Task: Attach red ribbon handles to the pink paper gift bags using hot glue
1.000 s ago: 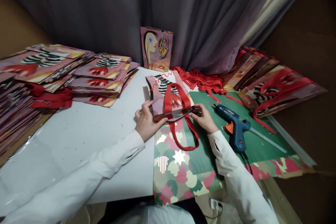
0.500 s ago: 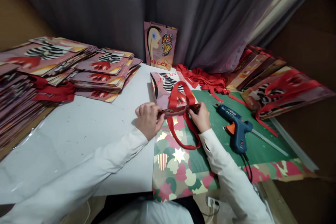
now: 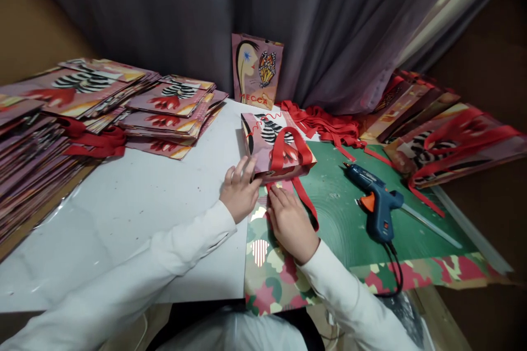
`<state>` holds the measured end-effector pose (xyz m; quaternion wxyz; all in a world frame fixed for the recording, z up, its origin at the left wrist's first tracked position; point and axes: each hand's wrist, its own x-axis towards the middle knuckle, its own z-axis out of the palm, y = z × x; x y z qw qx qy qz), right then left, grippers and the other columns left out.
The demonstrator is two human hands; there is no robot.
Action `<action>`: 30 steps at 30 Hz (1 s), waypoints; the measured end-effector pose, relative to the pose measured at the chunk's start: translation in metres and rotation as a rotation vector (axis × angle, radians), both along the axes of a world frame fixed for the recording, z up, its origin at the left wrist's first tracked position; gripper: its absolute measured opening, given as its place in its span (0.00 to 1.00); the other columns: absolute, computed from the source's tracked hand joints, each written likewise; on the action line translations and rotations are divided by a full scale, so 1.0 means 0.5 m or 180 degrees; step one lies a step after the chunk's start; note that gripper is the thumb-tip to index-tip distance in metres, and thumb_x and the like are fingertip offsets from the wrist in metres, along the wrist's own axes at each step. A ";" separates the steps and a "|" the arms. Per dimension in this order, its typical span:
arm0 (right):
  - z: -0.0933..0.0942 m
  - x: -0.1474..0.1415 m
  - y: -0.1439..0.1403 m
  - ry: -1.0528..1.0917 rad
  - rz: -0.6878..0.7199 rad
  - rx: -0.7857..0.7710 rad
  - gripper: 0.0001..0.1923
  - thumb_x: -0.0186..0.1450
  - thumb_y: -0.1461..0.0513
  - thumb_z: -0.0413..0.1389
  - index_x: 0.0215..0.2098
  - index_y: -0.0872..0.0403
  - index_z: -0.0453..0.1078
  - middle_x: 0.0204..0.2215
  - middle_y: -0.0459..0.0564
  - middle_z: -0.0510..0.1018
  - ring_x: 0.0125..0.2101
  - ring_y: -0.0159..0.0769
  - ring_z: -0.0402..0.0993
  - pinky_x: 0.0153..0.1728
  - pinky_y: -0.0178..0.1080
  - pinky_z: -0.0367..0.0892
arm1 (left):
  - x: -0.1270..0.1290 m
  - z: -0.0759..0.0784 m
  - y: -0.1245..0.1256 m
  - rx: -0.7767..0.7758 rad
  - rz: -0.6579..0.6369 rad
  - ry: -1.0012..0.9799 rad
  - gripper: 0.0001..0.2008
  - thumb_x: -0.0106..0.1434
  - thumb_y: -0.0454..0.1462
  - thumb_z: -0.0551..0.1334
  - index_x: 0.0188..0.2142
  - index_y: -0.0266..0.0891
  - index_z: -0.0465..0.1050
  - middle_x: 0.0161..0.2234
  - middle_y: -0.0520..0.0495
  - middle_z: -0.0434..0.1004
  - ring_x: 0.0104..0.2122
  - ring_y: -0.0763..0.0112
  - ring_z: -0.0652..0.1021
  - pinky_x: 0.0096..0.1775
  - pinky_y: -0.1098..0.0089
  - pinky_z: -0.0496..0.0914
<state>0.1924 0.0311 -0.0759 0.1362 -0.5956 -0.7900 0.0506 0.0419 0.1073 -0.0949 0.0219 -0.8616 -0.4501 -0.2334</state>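
Note:
A paper gift bag (image 3: 261, 145) lies on its side in front of me, printed with a black-and-white striped bow and red lips-like shapes. One red ribbon handle (image 3: 282, 148) lies over its upper face. The second handle, a red ribbon loop (image 3: 305, 204), hangs out toward me from the bag's mouth. My left hand (image 3: 240, 191) holds the bag's near left corner, thumb at the front edge, fingers against the side. My right hand (image 3: 293, 224) lies over the near ribbon loop, fingers stretched and close together. It covers part of the loop, and its thumb is hidden.
A blue glue gun (image 3: 376, 203) with a glue stick lies on the green mat (image 3: 337, 241) at right. Red ribbons (image 3: 325, 123) are heaped behind. Flat bags (image 3: 164, 104) are stacked left; finished bags (image 3: 444, 142) stand right. An upright bag (image 3: 257, 71) leans against the curtain.
My right hand has left the bag's near right corner and moved left and toward me, onto the near ribbon loop. My left hand's fingers have spread along the bag's left corner.

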 end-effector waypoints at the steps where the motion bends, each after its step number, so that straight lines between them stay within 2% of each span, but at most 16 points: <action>1: -0.004 -0.001 0.000 0.0010 0.0000 -0.0008 0.24 0.69 0.66 0.43 0.62 0.65 0.60 0.60 0.63 0.66 0.60 0.47 0.60 0.60 0.50 0.56 | 0.000 0.001 -0.001 -0.0046 0.0000 -0.0030 0.18 0.60 0.32 0.57 0.47 0.46 0.75 0.67 0.44 0.51 0.65 0.49 0.54 0.58 0.45 0.52; 4: -0.008 -0.008 -0.001 0.0030 -0.0025 -0.0034 0.25 0.68 0.67 0.42 0.62 0.66 0.59 0.61 0.63 0.64 0.60 0.47 0.59 0.60 0.50 0.56 | 0.000 0.003 -0.002 -0.0080 -0.0003 0.0003 0.20 0.59 0.31 0.57 0.50 0.47 0.73 0.67 0.43 0.50 0.65 0.49 0.54 0.58 0.45 0.52; 8: 0.009 0.002 0.003 0.0164 0.0021 -0.0120 0.25 0.68 0.65 0.44 0.62 0.66 0.59 0.60 0.62 0.65 0.60 0.48 0.60 0.61 0.49 0.56 | 0.001 0.002 -0.001 -0.0094 0.0001 0.0093 0.21 0.60 0.31 0.56 0.52 0.45 0.73 0.67 0.41 0.50 0.65 0.49 0.54 0.57 0.45 0.52; 12: 0.034 0.069 0.021 0.0334 -0.0195 -0.0051 0.23 0.68 0.64 0.45 0.59 0.63 0.63 0.58 0.61 0.69 0.58 0.44 0.63 0.59 0.47 0.59 | 0.002 0.000 0.003 -0.0214 -0.0034 -0.0050 0.22 0.60 0.31 0.56 0.52 0.47 0.73 0.68 0.44 0.49 0.65 0.46 0.53 0.58 0.43 0.51; 14: 0.037 0.107 0.030 0.0209 -0.0339 -0.0089 0.22 0.67 0.66 0.44 0.58 0.62 0.65 0.56 0.61 0.70 0.56 0.44 0.65 0.58 0.47 0.60 | 0.003 0.000 0.006 -0.0242 -0.0071 -0.0097 0.23 0.59 0.31 0.56 0.53 0.48 0.73 0.68 0.45 0.49 0.66 0.46 0.52 0.58 0.42 0.51; 17: 0.033 0.136 0.037 -0.0095 -0.0271 -0.0315 0.23 0.66 0.67 0.44 0.58 0.61 0.65 0.56 0.61 0.70 0.55 0.43 0.66 0.55 0.45 0.62 | 0.005 0.000 0.009 -0.0226 -0.0069 -0.0103 0.23 0.59 0.32 0.56 0.52 0.49 0.73 0.68 0.46 0.49 0.66 0.45 0.51 0.58 0.42 0.51; 19: 0.031 0.134 0.043 -0.0271 -0.0248 -0.0373 0.23 0.66 0.68 0.44 0.58 0.61 0.65 0.56 0.61 0.70 0.54 0.44 0.67 0.54 0.44 0.62 | 0.006 -0.001 0.010 -0.0203 -0.0053 -0.0100 0.22 0.59 0.33 0.56 0.53 0.49 0.73 0.68 0.46 0.48 0.66 0.45 0.51 0.58 0.42 0.51; 24: 0.039 0.096 0.077 -0.0592 0.0012 -0.0089 0.26 0.64 0.70 0.44 0.61 0.66 0.60 0.56 0.63 0.68 0.55 0.46 0.63 0.57 0.43 0.57 | 0.009 -0.003 0.010 -0.0088 -0.0043 -0.0076 0.22 0.59 0.33 0.55 0.53 0.48 0.73 0.68 0.45 0.46 0.67 0.47 0.49 0.58 0.42 0.50; 28: 0.033 0.070 0.105 -0.0737 0.0151 -0.0187 0.23 0.66 0.67 0.45 0.60 0.59 0.63 0.52 0.61 0.70 0.50 0.46 0.67 0.53 0.45 0.60 | 0.006 -0.006 0.009 0.0038 -0.0023 -0.0038 0.22 0.60 0.33 0.55 0.53 0.47 0.72 0.68 0.44 0.46 0.67 0.46 0.48 0.58 0.43 0.50; 30: 0.026 0.064 0.112 -0.0720 0.0114 -0.0186 0.21 0.67 0.66 0.45 0.58 0.57 0.65 0.53 0.60 0.70 0.50 0.47 0.67 0.51 0.46 0.62 | 0.004 -0.009 -0.001 0.0101 -0.0063 -0.0090 0.23 0.61 0.34 0.55 0.54 0.48 0.71 0.67 0.44 0.50 0.66 0.46 0.50 0.58 0.44 0.50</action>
